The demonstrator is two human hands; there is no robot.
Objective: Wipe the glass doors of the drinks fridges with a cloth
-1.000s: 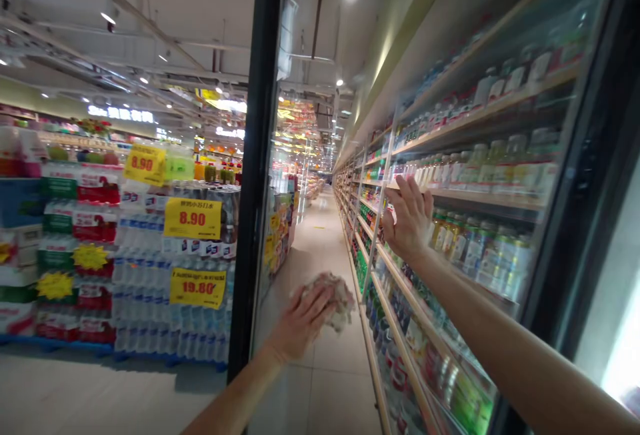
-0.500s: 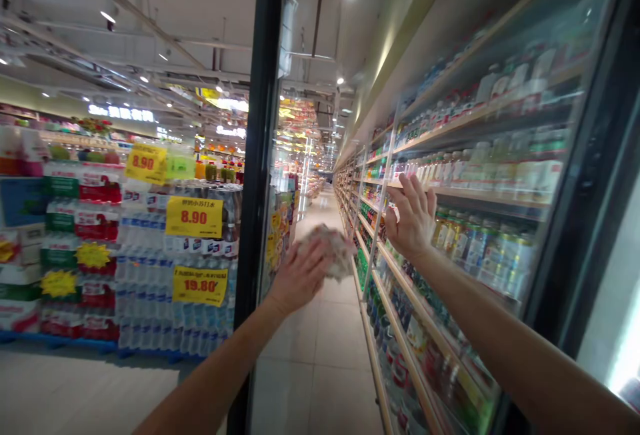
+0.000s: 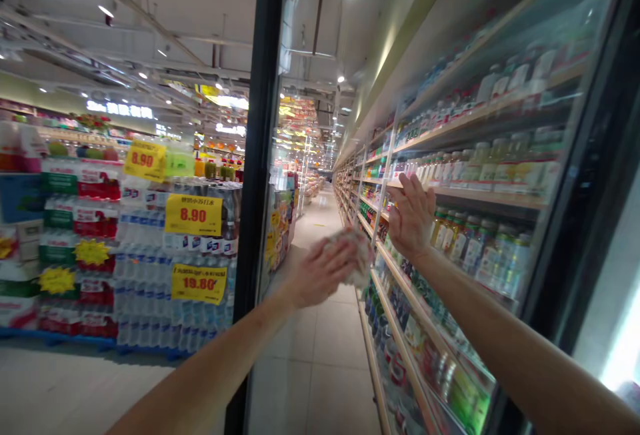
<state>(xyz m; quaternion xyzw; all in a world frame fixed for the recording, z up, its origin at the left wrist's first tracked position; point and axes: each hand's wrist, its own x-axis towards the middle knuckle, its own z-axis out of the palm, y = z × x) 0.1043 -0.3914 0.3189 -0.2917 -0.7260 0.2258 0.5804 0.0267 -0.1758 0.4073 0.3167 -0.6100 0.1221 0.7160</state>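
Observation:
My left hand [image 3: 320, 269] presses a crumpled, pale patterned cloth [image 3: 361, 260] to a glass door pane [image 3: 293, 388], with its fingers over the cloth. Motion blurs both the hand and the cloth. To the right and a little higher, my right hand [image 3: 413, 215] is raised with its fingers spread and nothing held. It appears to lie on or close to the glass; exact contact cannot be told. The door's black frame [image 3: 250, 175] runs upright to the left of both hands.
Shelves of bottled drinks [image 3: 470, 168] fill the right side, seen through or mirrored in the glass. At left stand stacked packs of bottled water [image 3: 150, 281] with yellow price signs [image 3: 193, 215]. A tiled aisle floor [image 3: 330, 348] stretches away in the middle.
My left hand has slid the cloth to the right across the glass, closer to my right hand. My right hand has stayed nearly in place.

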